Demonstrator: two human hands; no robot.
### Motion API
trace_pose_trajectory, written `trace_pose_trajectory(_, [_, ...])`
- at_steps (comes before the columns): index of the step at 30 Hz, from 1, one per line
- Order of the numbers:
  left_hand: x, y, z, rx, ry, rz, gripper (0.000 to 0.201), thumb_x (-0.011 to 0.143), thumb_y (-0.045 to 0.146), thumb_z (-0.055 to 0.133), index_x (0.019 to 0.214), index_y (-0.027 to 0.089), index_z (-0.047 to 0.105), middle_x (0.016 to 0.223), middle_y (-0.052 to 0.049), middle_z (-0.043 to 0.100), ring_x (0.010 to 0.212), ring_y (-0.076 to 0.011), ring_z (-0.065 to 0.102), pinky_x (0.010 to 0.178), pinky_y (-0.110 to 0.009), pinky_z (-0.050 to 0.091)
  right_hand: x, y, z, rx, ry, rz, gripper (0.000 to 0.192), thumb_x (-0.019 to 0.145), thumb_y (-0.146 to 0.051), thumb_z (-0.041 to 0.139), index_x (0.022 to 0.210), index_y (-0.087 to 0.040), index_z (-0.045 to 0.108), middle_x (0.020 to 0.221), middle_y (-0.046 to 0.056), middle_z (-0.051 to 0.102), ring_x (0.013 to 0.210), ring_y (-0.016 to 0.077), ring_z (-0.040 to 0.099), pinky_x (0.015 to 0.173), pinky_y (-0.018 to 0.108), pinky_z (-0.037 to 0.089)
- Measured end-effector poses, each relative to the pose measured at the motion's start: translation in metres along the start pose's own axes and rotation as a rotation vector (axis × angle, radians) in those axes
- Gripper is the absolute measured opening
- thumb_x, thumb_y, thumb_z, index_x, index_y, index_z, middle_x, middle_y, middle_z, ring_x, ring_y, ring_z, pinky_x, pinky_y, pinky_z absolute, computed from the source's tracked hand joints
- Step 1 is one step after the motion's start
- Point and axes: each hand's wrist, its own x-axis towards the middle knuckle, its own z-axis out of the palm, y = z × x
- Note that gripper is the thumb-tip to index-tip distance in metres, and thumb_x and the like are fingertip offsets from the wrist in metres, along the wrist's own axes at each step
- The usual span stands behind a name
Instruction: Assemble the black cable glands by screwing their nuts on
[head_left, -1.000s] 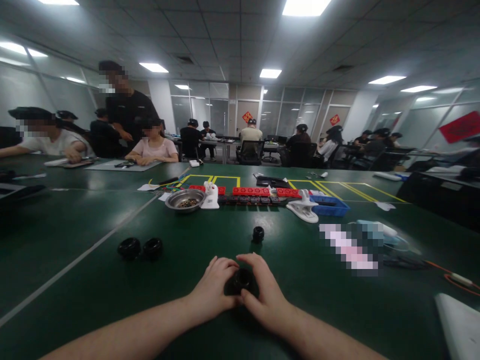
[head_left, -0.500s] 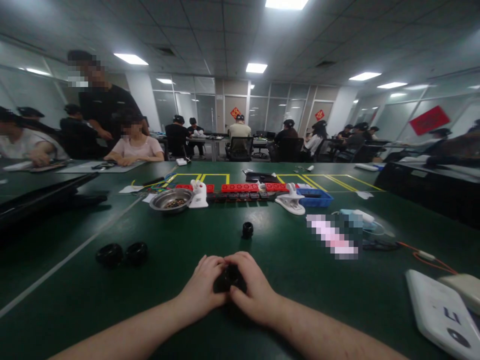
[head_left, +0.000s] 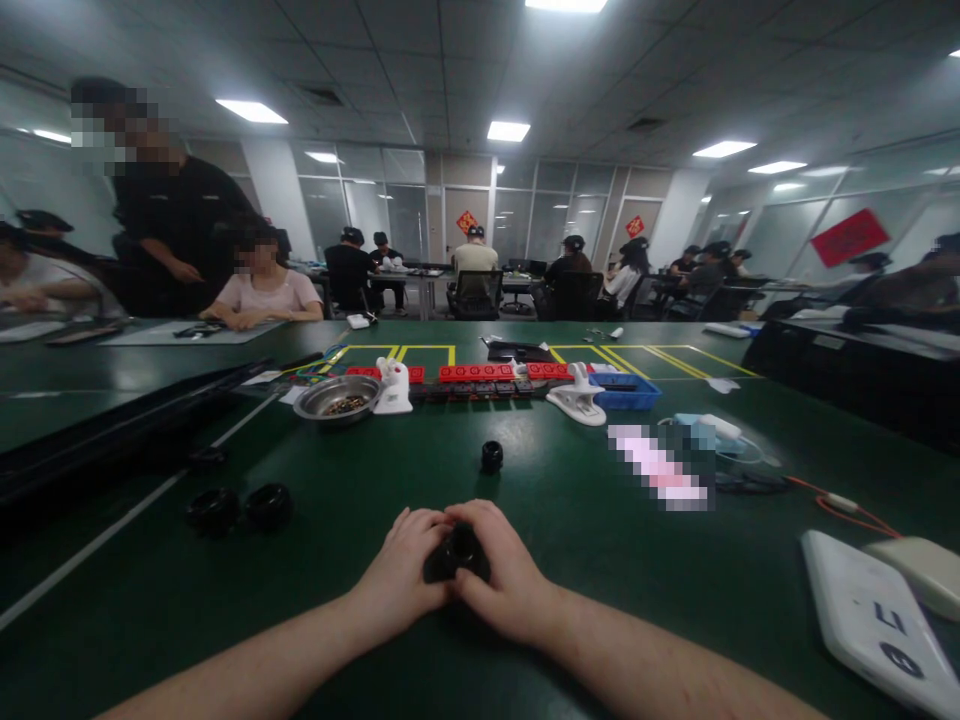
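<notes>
Head view: a wide green table fills the near scene and bears everything within reach. A long dark strip runs along its left side, and a white flat device lies at the near right corner, out of the way of the hands. Across the far middle a row of red and black blocks sits inside yellow floor-style markings, with a metal bowl of small dark bits at its left end and a blue tray at its right, probably so that parts stay sorted and in easy reach. A white clip lies just beside the tray. To the near left, two black rings rest side by side, touching or nearly so, apart from the work. A smaller black cap stands alone at the centre, just beyond the hands.

The left hand and the right hand meet at the near centre, both closed around a small black part. Fingers wrap it from either side, thumbs on top, which looks like a firm two-sided hold for pressing or twisting. Other people sit at far tables.
</notes>
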Motion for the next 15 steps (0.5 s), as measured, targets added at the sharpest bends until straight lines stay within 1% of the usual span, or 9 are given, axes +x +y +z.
trace_pose_trajectory(4, [0.0002, -0.0017, 0.0008, 0.006, -0.008, -0.010, 0.039, 0.063, 0.035, 0.062, 0.099, 0.022, 0.055, 0.107, -0.006, 0.053, 0.104, -0.0250, 0.045, 0.099, -0.049, 0.020, -0.0007, -0.0010, -0.0006, -0.021, 0.040, 0.020, 0.050, 0.064, -0.015, 0.054, 0.111, -0.018, 0.039, 0.105, 0.007, 0.046, 0.098, 0.0206, 0.043, 0.086, 0.037, 0.036])
trace_pose_trajectory(7, [0.0001, -0.0020, 0.0016, 0.006, 0.003, -0.009, 0.039, 0.062, 0.032, 0.062, 0.099, 0.022, 0.055, 0.106, -0.006, 0.053, 0.103, -0.0245, 0.045, 0.099, -0.048, 0.020, 0.0000, -0.0001, 0.0006, -0.058, 0.075, 0.047, 0.046, 0.064, -0.020, 0.060, 0.106, -0.018, 0.042, 0.102, 0.007, 0.047, 0.094, 0.0203, 0.044, 0.083, 0.036, 0.037])
trace_pose_trajectory(9, [0.0000, -0.0017, 0.0021, 0.007, 0.010, -0.003, 0.038, 0.062, 0.030, 0.062, 0.099, 0.022, 0.054, 0.105, -0.005, 0.054, 0.103, -0.0241, 0.046, 0.099, -0.048, 0.020, 0.0010, 0.0004, 0.0014, -0.087, 0.069, 0.063, 0.042, 0.063, -0.023, 0.062, 0.101, -0.019, 0.045, 0.097, 0.006, 0.049, 0.090, 0.0199, 0.045, 0.080, 0.035, 0.038])
trace_pose_trajectory(11, [-0.0001, -0.0013, 0.0027, 0.006, 0.024, -0.001, 0.038, 0.061, 0.029, 0.062, 0.098, 0.023, 0.054, 0.104, -0.005, 0.054, 0.102, -0.0239, 0.047, 0.099, -0.049, 0.020, 0.0022, 0.0003, 0.0018, -0.110, 0.051, 0.071, 0.037, 0.063, -0.022, 0.061, 0.097, -0.019, 0.046, 0.093, 0.004, 0.050, 0.087, 0.0193, 0.046, 0.078, 0.035, 0.039])
trace_pose_trajectory(13, [-0.0001, -0.0009, 0.0033, 0.008, 0.035, -0.005, 0.037, 0.059, 0.033, 0.064, 0.094, 0.022, 0.055, 0.103, -0.005, 0.055, 0.102, -0.0246, 0.047, 0.098, -0.050, 0.020, 0.0031, -0.0003, 0.0014, -0.114, 0.040, 0.060, 0.033, 0.064, -0.016, 0.056, 0.096, -0.019, 0.047, 0.091, 0.004, 0.051, 0.086, 0.0186, 0.046, 0.078, 0.034, 0.039])
trace_pose_trajectory(15, [0.0000, -0.0008, 0.0038, 0.014, 0.040, -0.012, 0.037, 0.058, 0.039, 0.065, 0.089, 0.022, 0.056, 0.104, -0.006, 0.055, 0.102, -0.0254, 0.047, 0.098, -0.051, 0.020, 0.0034, -0.0013, 0.0002, -0.098, 0.030, 0.035, 0.036, 0.063, -0.010, 0.049, 0.097, -0.019, 0.047, 0.092, 0.004, 0.051, 0.086, 0.0179, 0.046, 0.079, 0.034, 0.038])
